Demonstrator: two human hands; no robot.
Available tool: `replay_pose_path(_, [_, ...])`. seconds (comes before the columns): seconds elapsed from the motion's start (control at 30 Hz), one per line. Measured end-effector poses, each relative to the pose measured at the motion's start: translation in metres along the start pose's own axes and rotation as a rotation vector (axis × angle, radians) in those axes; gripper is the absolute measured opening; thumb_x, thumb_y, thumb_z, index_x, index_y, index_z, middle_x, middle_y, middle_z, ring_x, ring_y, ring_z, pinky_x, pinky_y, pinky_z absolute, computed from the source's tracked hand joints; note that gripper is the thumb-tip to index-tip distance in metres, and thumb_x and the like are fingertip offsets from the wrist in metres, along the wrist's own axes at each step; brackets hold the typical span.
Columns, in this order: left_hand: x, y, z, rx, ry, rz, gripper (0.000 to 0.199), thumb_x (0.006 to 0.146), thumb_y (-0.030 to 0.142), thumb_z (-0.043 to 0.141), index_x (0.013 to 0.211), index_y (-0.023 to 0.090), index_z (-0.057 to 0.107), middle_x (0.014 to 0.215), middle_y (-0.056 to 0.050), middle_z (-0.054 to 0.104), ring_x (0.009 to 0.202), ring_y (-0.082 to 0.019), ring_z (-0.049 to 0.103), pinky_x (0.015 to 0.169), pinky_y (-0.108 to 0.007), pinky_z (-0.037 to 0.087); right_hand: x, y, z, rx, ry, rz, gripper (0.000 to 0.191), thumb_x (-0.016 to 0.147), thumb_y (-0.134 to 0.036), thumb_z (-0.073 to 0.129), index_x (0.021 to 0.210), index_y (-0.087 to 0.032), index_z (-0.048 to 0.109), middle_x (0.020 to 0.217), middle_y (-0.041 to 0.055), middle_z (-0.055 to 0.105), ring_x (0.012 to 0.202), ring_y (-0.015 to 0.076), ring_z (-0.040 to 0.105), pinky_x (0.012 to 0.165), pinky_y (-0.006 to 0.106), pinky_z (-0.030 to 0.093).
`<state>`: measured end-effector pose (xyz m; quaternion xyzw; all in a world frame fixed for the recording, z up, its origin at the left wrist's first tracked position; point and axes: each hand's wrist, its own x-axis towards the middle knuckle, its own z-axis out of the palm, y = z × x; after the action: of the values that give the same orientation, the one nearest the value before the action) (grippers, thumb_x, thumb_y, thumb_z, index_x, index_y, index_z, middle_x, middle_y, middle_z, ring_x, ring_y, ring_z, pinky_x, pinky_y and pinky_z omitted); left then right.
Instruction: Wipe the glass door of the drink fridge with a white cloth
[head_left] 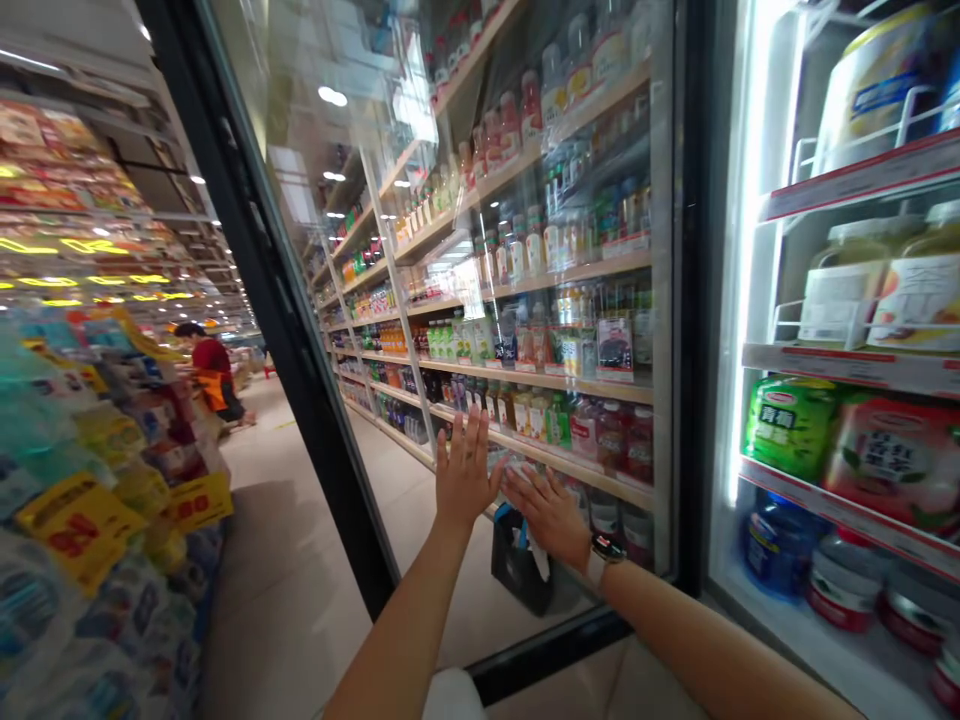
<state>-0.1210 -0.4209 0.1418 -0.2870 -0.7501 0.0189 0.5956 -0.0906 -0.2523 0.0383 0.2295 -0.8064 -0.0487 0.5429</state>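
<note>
A glass cooler door [600,440] with a black frame stands swung out in front of me. My left hand [466,470] lies flat against its glass, fingers stretched upward. Beside it, my right hand [549,508] also rests on the pane with its fingers extended and pointing up and left. A pale, crumpled-looking patch shows at the right fingertips; I cannot tell whether it is a cloth or a reflection. The right wrist wears a dark watch [607,546]. Behind the pane, low down, stands a black container [525,575] with a blue part at its top.
To the right, the lit cooler shelves [855,370] hold bottles and packs. Shelves of drinks appear in the glass. On the left, wrapped goods [82,620] are stacked with yellow price signs [79,530] along the tiled aisle [281,560]. A person [214,375] crouches farther back.
</note>
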Motion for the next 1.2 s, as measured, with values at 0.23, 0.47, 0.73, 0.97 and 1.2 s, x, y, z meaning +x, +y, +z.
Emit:
replay_pose_path(0.23, [0.002,0.001,0.0,-0.004,0.012,0.009,0.074,0.096,0.043,0.043,0.155,0.011,0.013,0.155,-0.014,0.034,0.151,-0.026,0.011,0.124,-0.048,0.005,0.101,0.037,-0.039,0.047,0.012,0.249,0.064,0.093,-0.013,0.039,0.155,-0.021,0.027,0.162,0.0074,0.025,0.152,0.0243,0.01,0.122,0.052,0.014])
replay_pose_path(0.47, [0.002,0.001,-0.001,-0.009,0.051,0.032,0.071,0.098,0.046,0.037,0.155,0.01,0.015,0.156,-0.014,0.034,0.151,-0.025,0.007,0.124,-0.047,0.003,0.075,0.005,-0.019,0.2,0.068,0.276,0.069,0.091,-0.009,0.036,0.157,-0.02,0.019,0.162,0.0088,0.025,0.152,0.0272,0.006,0.12,0.057,0.022])
replay_pose_path(0.73, [0.002,-0.002,0.0,-0.022,0.033,0.025,0.072,0.097,0.048,0.04,0.154,0.01,0.018,0.155,-0.015,0.036,0.152,-0.026,0.009,0.123,-0.047,0.006,0.061,-0.008,-0.013,0.283,0.035,0.274,0.075,0.089,-0.005,0.035,0.157,-0.02,0.008,0.162,0.0094,0.023,0.152,0.0273,0.006,0.118,0.058,0.028])
replay_pose_path(0.97, [-0.009,-0.015,-0.002,-0.168,0.009,0.349,0.063,0.097,0.039,0.033,0.152,0.008,0.027,0.152,-0.016,0.041,0.15,-0.026,0.018,0.12,-0.042,0.022,0.078,-0.015,-0.016,0.361,0.081,0.344,0.089,0.08,-0.005,0.038,0.156,-0.012,-0.007,0.164,0.016,0.011,0.151,0.0304,-0.006,0.117,0.063,0.024])
replay_pose_path(1.2, [-0.003,-0.012,-0.011,-0.127,-0.083,0.357,0.067,0.095,0.05,0.039,0.149,0.011,0.036,0.15,-0.014,0.046,0.15,-0.026,0.022,0.121,-0.041,0.017,0.061,0.046,-0.028,0.358,0.031,0.16,0.079,0.092,-0.028,0.043,0.157,-0.011,0.002,0.163,0.0175,0.017,0.152,0.029,0.007,0.118,0.061,0.02])
